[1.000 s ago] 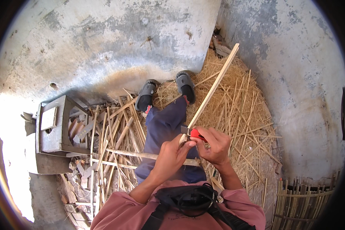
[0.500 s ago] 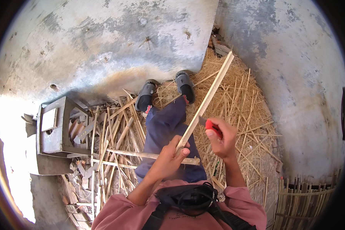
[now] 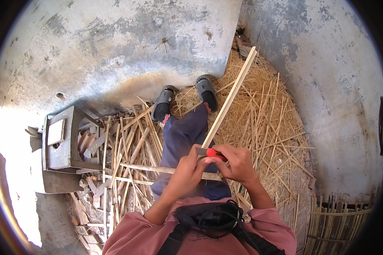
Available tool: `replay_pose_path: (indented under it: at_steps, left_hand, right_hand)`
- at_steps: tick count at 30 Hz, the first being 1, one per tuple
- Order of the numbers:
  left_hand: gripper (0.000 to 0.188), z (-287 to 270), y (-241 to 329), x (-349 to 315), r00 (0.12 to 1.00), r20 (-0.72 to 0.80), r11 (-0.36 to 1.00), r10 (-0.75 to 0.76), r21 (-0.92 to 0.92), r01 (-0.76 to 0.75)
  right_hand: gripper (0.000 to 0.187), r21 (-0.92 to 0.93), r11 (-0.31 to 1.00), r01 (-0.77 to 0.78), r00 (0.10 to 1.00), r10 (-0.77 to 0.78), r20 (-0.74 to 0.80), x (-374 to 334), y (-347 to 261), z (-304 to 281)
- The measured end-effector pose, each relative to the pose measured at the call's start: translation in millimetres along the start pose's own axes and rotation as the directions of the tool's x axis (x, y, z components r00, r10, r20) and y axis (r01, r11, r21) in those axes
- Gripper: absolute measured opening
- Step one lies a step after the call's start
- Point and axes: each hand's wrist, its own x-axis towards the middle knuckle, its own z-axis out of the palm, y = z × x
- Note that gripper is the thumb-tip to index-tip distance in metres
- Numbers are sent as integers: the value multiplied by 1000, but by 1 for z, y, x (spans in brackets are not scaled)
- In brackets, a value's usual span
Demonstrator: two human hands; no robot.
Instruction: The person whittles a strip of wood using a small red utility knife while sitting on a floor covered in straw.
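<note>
My left hand (image 3: 186, 172) is closed round the lower end of a long split bamboo strip (image 3: 231, 94), which slants up and to the right, away from my body. In my right hand (image 3: 237, 165) is a knife (image 3: 217, 154) with a red handle. Its short grey blade points left and lies across the strip right by my left fingers. The two hands meet over my lap, thumbs close together. Below them a bamboo stick (image 3: 157, 169) rests across my thighs. The strip's near end is hidden in my left hand.
Straw-like shavings and thin strips (image 3: 268, 127) cover the floor at right. Loose bamboo sticks (image 3: 130, 146) pile up at left beside a wooden box frame (image 3: 58, 146). A grey wall (image 3: 127, 46) stands ahead; a slatted bamboo basket (image 3: 338, 227) is at lower right.
My right hand has drawn the knife down and left along the strip, from partway up it to beside my left hand. The left hand still grips the strip.
</note>
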Motion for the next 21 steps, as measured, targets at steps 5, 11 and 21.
replay_pose_path:
  at_steps: [5,11,21]
  left_hand:
    - [25,7,3,-4,997,-72,997,-29,63,34]
    - [27,8,2,-5,996,-85,997,-20,68,25]
    - [29,6,3,-6,995,-52,995,-81,54,84]
  right_hand:
    - [28,-69,997,17,999,-19,-27,-1,-2,0]
    - [29,-86,996,8,998,-13,-55,-3,-4,1]
    - [23,-123,992,11,995,-23,-98,-3,-8,2]
